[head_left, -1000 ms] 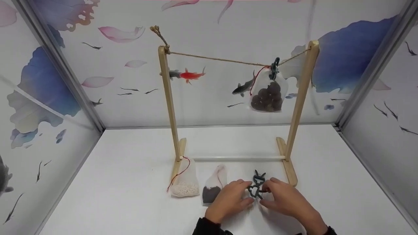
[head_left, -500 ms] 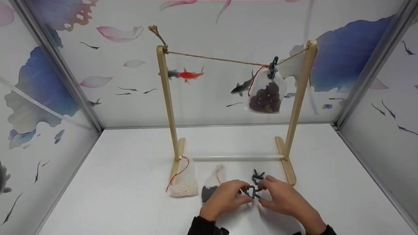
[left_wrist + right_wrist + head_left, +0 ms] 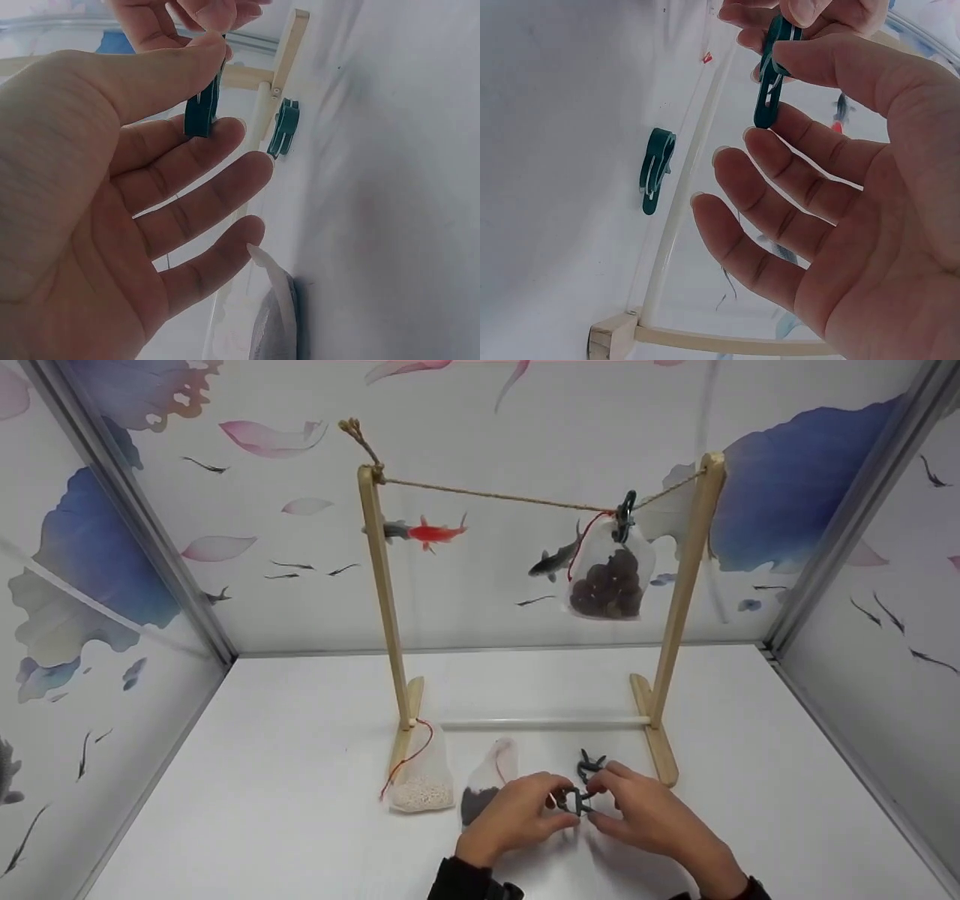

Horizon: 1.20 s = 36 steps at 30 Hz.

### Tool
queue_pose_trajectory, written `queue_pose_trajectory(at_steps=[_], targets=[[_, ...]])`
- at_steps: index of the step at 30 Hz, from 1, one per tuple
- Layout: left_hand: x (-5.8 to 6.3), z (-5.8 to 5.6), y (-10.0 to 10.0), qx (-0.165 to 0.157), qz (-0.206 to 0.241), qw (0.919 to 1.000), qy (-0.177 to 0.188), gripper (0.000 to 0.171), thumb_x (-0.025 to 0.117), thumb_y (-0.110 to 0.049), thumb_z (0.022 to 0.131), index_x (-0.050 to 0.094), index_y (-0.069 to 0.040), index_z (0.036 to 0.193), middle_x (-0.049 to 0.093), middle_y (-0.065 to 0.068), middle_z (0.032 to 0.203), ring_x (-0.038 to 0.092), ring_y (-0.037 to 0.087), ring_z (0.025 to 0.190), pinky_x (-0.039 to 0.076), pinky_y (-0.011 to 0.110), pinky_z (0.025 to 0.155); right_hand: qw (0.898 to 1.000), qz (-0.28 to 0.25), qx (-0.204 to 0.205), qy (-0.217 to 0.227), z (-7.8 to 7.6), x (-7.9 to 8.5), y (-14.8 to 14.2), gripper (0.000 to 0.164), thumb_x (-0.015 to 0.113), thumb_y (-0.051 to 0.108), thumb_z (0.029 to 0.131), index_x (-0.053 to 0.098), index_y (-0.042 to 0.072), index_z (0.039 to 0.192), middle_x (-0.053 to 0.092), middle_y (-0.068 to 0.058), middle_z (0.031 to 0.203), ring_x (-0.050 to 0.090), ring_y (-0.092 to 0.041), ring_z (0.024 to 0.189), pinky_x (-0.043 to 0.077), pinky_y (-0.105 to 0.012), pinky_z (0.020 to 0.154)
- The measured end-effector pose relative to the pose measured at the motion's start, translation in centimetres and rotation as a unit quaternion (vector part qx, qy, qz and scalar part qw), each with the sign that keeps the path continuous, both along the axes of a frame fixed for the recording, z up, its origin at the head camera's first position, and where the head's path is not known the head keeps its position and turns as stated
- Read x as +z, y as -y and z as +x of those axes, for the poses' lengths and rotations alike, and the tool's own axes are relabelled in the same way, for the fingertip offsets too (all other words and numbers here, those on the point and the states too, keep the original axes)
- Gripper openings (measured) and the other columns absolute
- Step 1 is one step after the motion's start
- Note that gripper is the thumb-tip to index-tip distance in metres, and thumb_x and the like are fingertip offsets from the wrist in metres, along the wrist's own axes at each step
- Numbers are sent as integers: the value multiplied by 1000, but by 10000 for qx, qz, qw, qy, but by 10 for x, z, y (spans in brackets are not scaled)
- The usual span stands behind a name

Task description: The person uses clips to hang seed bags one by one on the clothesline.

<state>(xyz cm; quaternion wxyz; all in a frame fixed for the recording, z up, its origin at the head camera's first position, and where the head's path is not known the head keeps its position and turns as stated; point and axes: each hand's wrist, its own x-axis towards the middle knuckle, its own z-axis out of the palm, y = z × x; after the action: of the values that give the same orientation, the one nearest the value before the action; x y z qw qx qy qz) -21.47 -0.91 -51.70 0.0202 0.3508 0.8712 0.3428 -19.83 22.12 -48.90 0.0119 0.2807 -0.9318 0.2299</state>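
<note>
Between my two hands is a dark green plastic clip (image 3: pixel 577 802), raised a little off the table. My left hand (image 3: pixel 517 814) pinches one end of it between thumb and index finger, as the left wrist view shows. At the other end, the thumb and fingers of my right hand (image 3: pixel 656 814) grip the same clip (image 3: pixel 769 97); the remaining fingers are spread. A second green clip (image 3: pixel 589 765) lies on the table just beyond. Beside the left hand, partly hidden by it, a mesh bag of dark grains (image 3: pixel 480 802) rests on the table.
A wooden frame (image 3: pixel 386 607) with a twine line (image 3: pixel 495 495) stands behind. From the line hangs a bag of dark round balls (image 3: pixel 607 585), held by another clip (image 3: pixel 624 517). A bag of pale grains (image 3: pixel 422 791) leans at the frame's left foot. A white rod (image 3: pixel 540 724) joins the posts.
The clip in the hands has come toward me and slightly left, away from the second clip it was overlapping. Both hands have shifted slightly left with it.
</note>
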Motion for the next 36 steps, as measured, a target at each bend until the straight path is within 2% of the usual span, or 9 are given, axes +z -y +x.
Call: queue_pose_trajectory(at_steps=[5,9,12,19,25,29,36], targets=[[0,0,3,96,50,9998,137,38,70,-33,98,65,-10,127,67,-1,113,63,6,92,49,19,78,9999,-86,52,42,1,0,0,33,74,35,94,67,12,117,60,3,110,65,-15,81,54,-28,67],[2,0,7,142,290,9993,195,38,68,-34,99,64,-10,128,67,-1,113,64,8,93,50,19,79,9999,-150,68,-22,1,1,-2,48,67,48,96,64,9,125,60,2,115,68,-19,84,54,-29,66],[3,-1,9,97,468,9986,217,37,67,-34,100,63,-11,129,67,-1,114,65,10,95,50,19,80,9998,-193,37,-64,0,2,-3,52,63,52,97,64,8,126,61,0,115,68,-20,83,54,-29,64],[11,-1,13,-28,679,9976,139,38,62,-35,102,62,-9,130,67,4,116,66,14,98,50,20,82,9993,-347,-104,102,-2,3,-3,47,58,54,99,66,13,121,63,0,112,67,-17,84,53,-28,64],[20,2,15,-265,761,9968,-7,38,58,-35,104,60,-10,133,66,3,116,63,7,96,53,26,83,9983,-532,-82,233,-3,5,-4,38,59,51,100,64,17,117,65,3,107,63,-8,82,51,-27,64],[24,3,15,-395,816,9959,84,38,56,-35,106,59,-10,134,65,0,118,60,2,95,54,28,84,9975,-644,28,273,-2,7,-5,29,62,45,100,62,18,111,65,8,98,59,-4,79,50,-26,62],[24,4,15,-481,878,9950,67,36,57,-32,106,59,-9,134,64,1,118,60,4,95,54,27,84,9973,-665,160,256,-3,8,-5,19,66,39,99,60,20,97,57,16,80,54,-1,68,45,-23,55]])
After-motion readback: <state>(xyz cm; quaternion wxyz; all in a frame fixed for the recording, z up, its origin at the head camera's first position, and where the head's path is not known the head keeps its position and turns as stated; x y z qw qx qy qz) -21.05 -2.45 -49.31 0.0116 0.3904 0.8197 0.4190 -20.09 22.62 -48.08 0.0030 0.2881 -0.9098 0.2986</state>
